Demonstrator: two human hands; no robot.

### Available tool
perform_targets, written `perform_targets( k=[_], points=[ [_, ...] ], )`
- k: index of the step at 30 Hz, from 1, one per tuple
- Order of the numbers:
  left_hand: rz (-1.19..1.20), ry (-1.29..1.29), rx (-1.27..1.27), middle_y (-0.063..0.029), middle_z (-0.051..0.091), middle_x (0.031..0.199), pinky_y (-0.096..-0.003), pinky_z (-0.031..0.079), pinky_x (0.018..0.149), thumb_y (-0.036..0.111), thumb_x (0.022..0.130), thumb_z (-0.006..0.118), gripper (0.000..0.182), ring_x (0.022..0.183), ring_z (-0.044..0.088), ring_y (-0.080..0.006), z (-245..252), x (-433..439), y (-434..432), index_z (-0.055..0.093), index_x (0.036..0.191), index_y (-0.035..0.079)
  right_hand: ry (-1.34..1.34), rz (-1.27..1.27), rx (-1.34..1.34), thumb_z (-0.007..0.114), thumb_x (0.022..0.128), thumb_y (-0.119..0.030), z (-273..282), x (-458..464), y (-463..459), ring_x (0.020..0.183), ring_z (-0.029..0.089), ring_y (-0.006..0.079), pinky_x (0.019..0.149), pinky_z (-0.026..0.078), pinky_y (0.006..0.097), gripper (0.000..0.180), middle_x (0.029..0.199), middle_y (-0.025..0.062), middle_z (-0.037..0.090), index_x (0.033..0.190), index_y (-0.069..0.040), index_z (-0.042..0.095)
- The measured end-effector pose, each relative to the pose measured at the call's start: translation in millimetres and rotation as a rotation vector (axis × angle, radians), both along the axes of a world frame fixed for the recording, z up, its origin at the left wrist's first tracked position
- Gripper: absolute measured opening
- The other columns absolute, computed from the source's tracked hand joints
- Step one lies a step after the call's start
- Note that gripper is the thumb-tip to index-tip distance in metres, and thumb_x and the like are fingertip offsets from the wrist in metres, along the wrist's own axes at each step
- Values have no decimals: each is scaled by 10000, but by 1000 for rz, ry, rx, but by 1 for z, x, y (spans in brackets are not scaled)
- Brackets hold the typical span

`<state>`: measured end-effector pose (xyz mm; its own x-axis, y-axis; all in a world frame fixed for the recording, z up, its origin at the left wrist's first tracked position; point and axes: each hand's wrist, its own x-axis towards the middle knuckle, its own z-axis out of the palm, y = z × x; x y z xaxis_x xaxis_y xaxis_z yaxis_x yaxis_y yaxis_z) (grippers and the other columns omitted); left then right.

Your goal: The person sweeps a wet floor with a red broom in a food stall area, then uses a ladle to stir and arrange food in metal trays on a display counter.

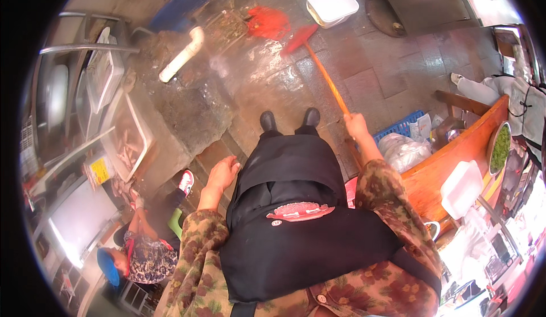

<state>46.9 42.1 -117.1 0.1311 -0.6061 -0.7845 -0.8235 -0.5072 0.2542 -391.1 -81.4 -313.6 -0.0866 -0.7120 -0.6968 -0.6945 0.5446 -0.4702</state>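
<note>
My right hand (355, 126) grips the end of an orange handle that belongs to a broom with a red head (301, 40). The broom slants forward, and its blurred head rests at the wet tiled floor (273, 67) near a crumpled red plastic bag (268, 22). Beside my black apron (294, 163) hangs my left hand (224, 172), holding nothing, its fingers loosely bent. A white bucket with a square lid (332, 2) stands just beyond the broom head.
At left, a white pipe elbow (182, 54) rises from a broken, wet patch of floor. Someone in a blue cap (108, 266) works low by a plastic tub (128, 138). To the right are a wooden table (443, 167), a blue crate (399, 127) and another person's grey clothing (518, 97).
</note>
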Motion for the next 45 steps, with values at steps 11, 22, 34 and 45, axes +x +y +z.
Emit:
perform_targets(
  k=[11, 22, 34, 45],
  points=[
    [49, -10, 42, -158, 668, 1178, -402, 477, 964, 253, 936, 601, 393, 1131, 614, -319, -11, 46, -4, 589, 1275, 55, 182, 69, 69, 590, 922, -320, 51, 25, 88, 974, 638, 453, 827, 501, 494, 354, 912, 303, 657, 983, 15, 688],
    [170, 2, -1, -147, 676, 1158, -410, 467, 976, 269, 937, 597, 404, 1139, 607, -314, -13, 110, -27, 585, 1279, 56, -18, 42, 17, 596, 928, -262, 75, 50, 100, 847, 684, 416, 729, 510, 467, 319, 796, 284, 654, 962, 45, 672],
    [102, 114, -4, -179, 693, 1100, -424, 502, 909, 310, 934, 595, 386, 1059, 646, -348, -76, 155, 20, 623, 1218, 51, 108, 124, 98, 595, 928, -323, 95, 94, 4, 828, 707, 329, 739, 509, 429, 362, 786, 267, 662, 995, 22, 685],
    [745, 452, -26, -65, 678, 848, -288, 499, 695, 157, 932, 578, 229, 733, 620, -146, -157, 212, 48, 641, 1062, -21, 499, 440, -115, 659, 866, -350, 206, 113, -62, 934, 678, 361, 828, 530, 460, 317, 918, 194, 707, 996, -68, 726]
  ],
)
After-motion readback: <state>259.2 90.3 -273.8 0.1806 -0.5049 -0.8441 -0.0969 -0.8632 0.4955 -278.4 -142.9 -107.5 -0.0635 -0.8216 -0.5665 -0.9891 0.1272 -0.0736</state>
